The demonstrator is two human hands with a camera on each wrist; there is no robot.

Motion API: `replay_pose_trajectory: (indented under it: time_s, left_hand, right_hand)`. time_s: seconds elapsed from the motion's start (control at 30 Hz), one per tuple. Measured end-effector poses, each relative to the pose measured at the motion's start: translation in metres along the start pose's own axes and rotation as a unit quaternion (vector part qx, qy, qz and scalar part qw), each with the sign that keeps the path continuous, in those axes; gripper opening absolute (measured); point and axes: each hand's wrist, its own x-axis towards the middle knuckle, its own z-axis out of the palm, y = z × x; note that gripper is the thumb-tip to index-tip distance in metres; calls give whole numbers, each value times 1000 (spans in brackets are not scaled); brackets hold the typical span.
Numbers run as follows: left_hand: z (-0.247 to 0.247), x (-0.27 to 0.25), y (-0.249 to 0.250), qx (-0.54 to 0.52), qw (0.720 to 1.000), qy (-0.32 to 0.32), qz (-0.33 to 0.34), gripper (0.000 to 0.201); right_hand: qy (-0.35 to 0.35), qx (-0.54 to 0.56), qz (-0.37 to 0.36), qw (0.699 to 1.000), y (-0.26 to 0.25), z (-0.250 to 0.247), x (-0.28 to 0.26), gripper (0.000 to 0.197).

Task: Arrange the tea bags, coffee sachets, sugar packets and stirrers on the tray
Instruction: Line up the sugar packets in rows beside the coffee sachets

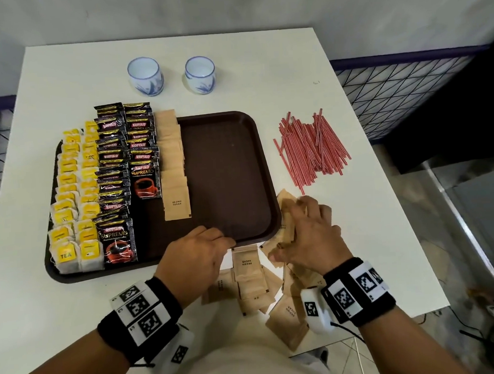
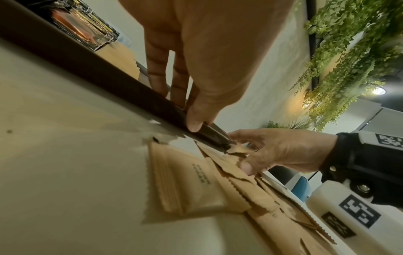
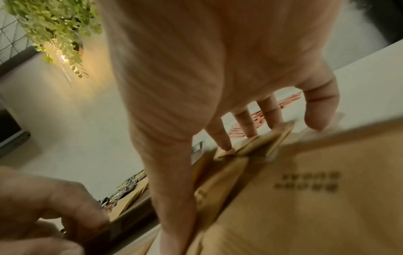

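Observation:
A brown tray (image 1: pixel 225 173) carries yellow tea bags (image 1: pixel 72 201) at its left, black coffee sachets (image 1: pixel 116 165) beside them, and one column of brown sugar packets (image 1: pixel 173 167). My left hand (image 1: pixel 225 241) grips the tray's front rim (image 2: pixel 87 69), fingers inside and thumb on the outer edge. At the tray's front right corner my right hand (image 1: pixel 305 235) holds a bunch of sugar packets (image 1: pixel 287 222) on edge. Loose sugar packets (image 1: pixel 254 286) lie scattered on the table in front of the tray. Red-and-white stirrers (image 1: pixel 309 149) lie in a pile right of the tray.
Two white-and-blue cups (image 1: pixel 145 76) (image 1: pixel 200 75) stand behind the tray. The white table's (image 1: pixel 370 223) right edge runs close to the stirrers, and its front edge is just below the loose packets. The tray's right half is bare.

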Motion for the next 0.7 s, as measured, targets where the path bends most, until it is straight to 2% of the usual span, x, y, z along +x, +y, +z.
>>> replay_pose_trajectory:
  time_s: [0.13, 0.23, 0.33, 0.47, 0.7]
  left_hand:
    - [1, 1, 1, 4, 1000, 2, -3, 30]
    - [0, 2, 2, 12, 1000, 9, -2, 31]
    - [0, 2, 3, 13, 1000, 9, -2, 33]
    - [-4, 3, 4, 15, 1000, 9, 1, 34]
    - [-5, 4, 3, 8, 1000, 9, -1, 32]
  right_hand:
    - [27, 39, -9, 999, 2, 3, 2, 87]
    - [30, 60, -24, 997, 4, 2, 4, 93]
    - [8, 35, -37, 999, 2, 0, 8, 102]
    - [17, 12, -35, 999, 2, -2, 14, 83]
    - [46, 59, -34, 997, 6, 1, 19, 49]
